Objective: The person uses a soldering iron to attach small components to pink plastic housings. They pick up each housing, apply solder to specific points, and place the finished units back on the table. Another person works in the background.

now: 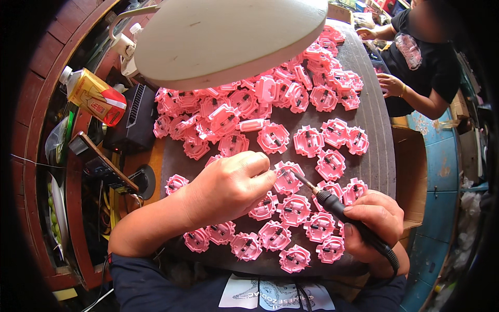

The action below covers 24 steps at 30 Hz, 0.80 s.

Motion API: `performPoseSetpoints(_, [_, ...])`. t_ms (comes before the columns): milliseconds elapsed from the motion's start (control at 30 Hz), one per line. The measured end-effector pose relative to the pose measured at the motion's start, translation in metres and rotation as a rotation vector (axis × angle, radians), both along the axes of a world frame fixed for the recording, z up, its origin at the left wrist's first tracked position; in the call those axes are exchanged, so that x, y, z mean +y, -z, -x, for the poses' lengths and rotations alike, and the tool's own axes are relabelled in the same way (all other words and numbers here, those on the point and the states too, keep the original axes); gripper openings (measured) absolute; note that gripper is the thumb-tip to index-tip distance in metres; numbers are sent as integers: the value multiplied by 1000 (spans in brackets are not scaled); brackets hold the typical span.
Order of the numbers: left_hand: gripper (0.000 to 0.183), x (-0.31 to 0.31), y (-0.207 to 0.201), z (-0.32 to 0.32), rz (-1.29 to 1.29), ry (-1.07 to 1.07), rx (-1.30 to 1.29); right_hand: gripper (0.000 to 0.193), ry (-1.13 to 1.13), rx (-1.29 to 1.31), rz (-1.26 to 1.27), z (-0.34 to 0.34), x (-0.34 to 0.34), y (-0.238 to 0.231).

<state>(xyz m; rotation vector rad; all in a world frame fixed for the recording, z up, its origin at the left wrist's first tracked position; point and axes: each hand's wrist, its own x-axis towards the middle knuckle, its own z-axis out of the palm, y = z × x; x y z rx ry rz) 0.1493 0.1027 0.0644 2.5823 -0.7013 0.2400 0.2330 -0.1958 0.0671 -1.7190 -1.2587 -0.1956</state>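
My right hand (pixel 373 223) grips a black-handled soldering iron (pixel 332 202), its cord trailing down past my wrist. The iron's metal tip points up and left to a pink plastic housing (pixel 288 179) with small dark parts inside. My left hand (pixel 236 179) is closed in a pinch at that housing's left edge. What its fingers hold, if anything, is too small to make out. Around both hands lie several more pink housings (pixel 293 209), open side up, spread singly on the dark worktop (pixel 218 260).
A big heap of pink housings (pixel 228 117) fills the far side, partly under a white lamp shade (pixel 234 41). At left stand a bottle (pixel 99 98), a black box (pixel 136 117) and a phone (pixel 104 164) on a stand. Another person (pixel 416 67) works at the far right.
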Motion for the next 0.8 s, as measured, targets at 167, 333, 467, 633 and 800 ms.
performPoseSetpoints(167, [24, 0, 1, 5, 7, -23, 24, 37, 2, -2, 2, 1, 1, 0])
performPoseSetpoints(333, [25, -3, 6, -2, 29, -4, -14, 37, 22, -2, 2, 1, 0, 3])
performPoseSetpoints(467, [28, -6, 8, -4, -2, 24, -31, 36, 19, 1, 23, 0, 1, 1])
performPoseSetpoints(633, [31, -6, 11, -4, -8, 24, -27, 36, 35, 56, 26, 1, -1, 3])
performPoseSetpoints(800, [32, -6, 13, -5, -7, 31, -24, 37, 39, 56, 25, 2, -2, 3])
